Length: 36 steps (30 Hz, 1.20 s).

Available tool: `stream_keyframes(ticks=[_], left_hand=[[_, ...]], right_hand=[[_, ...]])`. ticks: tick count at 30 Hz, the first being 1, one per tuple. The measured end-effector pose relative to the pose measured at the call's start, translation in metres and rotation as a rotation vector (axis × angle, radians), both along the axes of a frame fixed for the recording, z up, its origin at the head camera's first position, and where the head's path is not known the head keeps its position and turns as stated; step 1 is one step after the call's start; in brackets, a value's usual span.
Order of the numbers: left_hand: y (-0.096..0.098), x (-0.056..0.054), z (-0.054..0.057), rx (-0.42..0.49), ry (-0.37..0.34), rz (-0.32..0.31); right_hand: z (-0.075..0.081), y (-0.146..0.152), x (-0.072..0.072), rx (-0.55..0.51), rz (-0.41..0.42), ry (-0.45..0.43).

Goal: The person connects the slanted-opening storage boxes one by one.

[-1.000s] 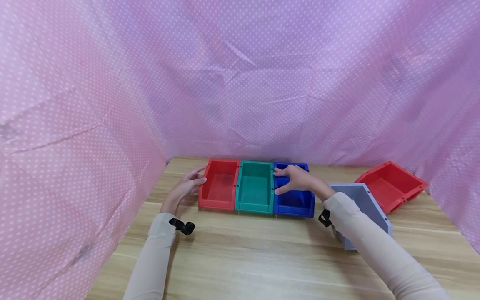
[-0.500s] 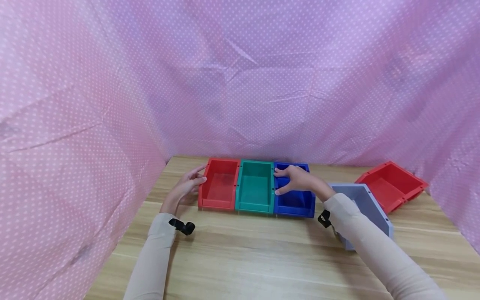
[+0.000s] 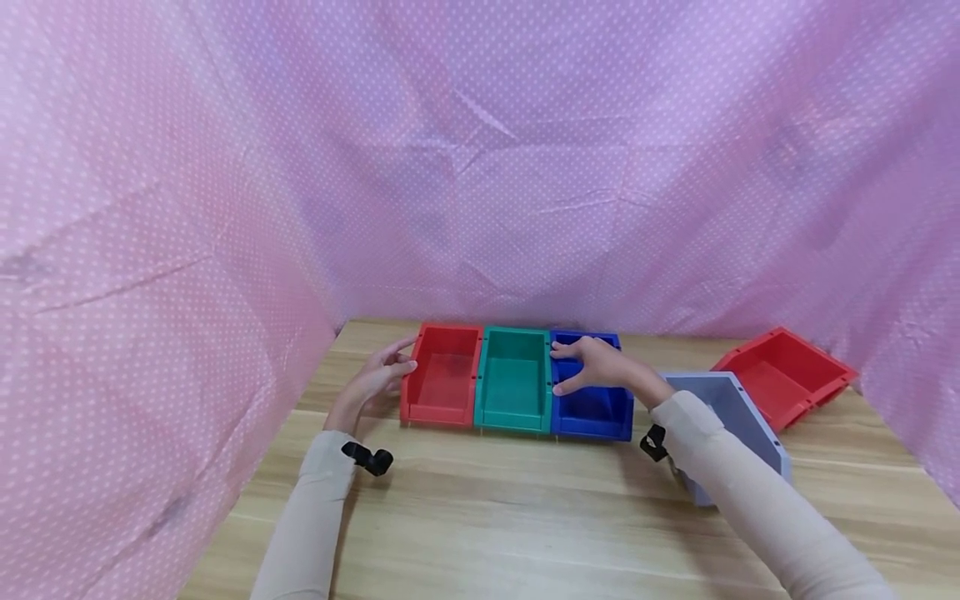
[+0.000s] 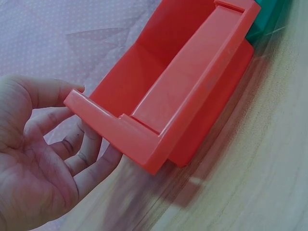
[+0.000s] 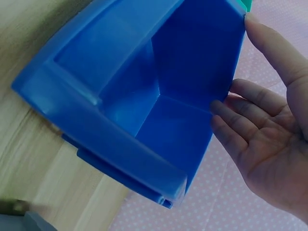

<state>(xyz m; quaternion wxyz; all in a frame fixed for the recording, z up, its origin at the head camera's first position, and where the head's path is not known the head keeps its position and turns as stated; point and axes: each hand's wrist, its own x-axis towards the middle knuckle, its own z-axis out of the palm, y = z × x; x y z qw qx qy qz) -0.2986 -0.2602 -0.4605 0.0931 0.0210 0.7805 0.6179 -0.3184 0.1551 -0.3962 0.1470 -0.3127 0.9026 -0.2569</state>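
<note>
"What's on the table point(image 3: 480, 525)?"

"A grey box point(image 3: 738, 417) at the right, a right red box point(image 3: 780, 375) just behind it. Then a touching row: left red box point(image 3: 442, 379), green box point(image 3: 513, 385), blue box point(image 3: 592, 407)."

"And the hands?"

"The left hand point(image 3: 377, 375), loosely spread, touches the left red box's outer side. The right hand point(image 3: 600, 364), spread wide, crosses the blue box, fingertips at its green-side rim."

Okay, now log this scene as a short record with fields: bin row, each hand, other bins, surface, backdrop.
Bin row, left to right: red bin, green bin, blue bin
Left hand: at the red bin's outer left side
Right hand: over the blue bin, at its rim beside the green one
Other bins: gray bin, partly behind the right sleeve; second red bin beyond it
Surface: wood-grain table
Backdrop: pink dotted cloth
</note>
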Motion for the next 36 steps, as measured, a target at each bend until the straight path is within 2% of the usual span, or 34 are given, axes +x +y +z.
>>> stream_keyframes(ticks=[12, 19, 23, 28, 33, 36], left_hand=[[0.001, -0.01, 0.012, -0.014, -0.034, -0.006], [0.0, -0.011, 0.011, 0.009, -0.056, -0.042], [0.0, -0.012, 0.009, 0.017, -0.074, -0.034], [-0.002, -0.014, 0.009, 0.021, -0.054, -0.042], [-0.005, -0.014, 0.011, 0.003, -0.032, -0.05], [-0.008, -0.013, 0.012, -0.005, -0.028, -0.064]], right_hand=[[0.007, 0.0, -0.005, 0.021, -0.01, 0.026], [0.011, 0.01, -0.001, 0.035, -0.014, 0.071], [0.024, 0.028, 0.005, 0.035, -0.027, 0.104], [0.046, 0.059, 0.017, 0.045, -0.065, 0.121], [0.053, 0.1, 0.028, 0.018, -0.108, 0.145], [0.055, 0.124, 0.035, 0.051, -0.139, 0.164]])
